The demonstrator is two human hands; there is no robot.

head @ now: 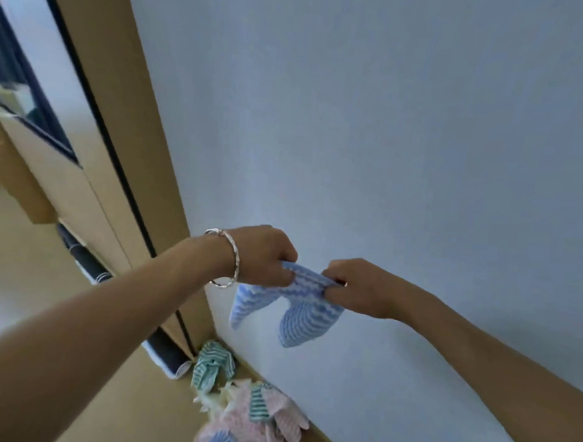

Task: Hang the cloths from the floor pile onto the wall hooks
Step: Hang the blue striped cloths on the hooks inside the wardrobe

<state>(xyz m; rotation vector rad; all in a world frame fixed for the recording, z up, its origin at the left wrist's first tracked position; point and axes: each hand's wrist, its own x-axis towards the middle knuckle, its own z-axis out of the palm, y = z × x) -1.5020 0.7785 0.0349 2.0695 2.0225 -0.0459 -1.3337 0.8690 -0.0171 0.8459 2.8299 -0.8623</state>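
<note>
Both forearms reach out from the bottom corners, the left one wearing a silver bracelet (229, 258) at the wrist. The left hand (264, 256) and the right hand (357, 288) are close together, each with fingers curled and pinching the top edge of a blue striped cloth (299, 309). The cloth is held up in the air in front of the wall (389, 124), its edge stretched short between the two hands and the rest drooping in two loose flaps below.

It looks thin, soft and very light, with no stiffness at all, so it will sag wherever it is not held. Keeping the top edge pinched at two spots, as now, seems the sensible hold, since that leaves a taut span or loop to slip over a hook. A one-handed hold would likely let it bunch up.

Lower down, on the floor against the base of the wall, lies the pile (249, 411) of more cloths, pink, blue and green striped ones heaped together, with a green striped cloth (213, 365) just beside it. A dark roll (165, 352) lies on the floor near them.

Further off to the left stands a tan door frame (120, 110). No hook shows on the stretch of wall in view, so I cannot tell where the cloth is to go
</note>
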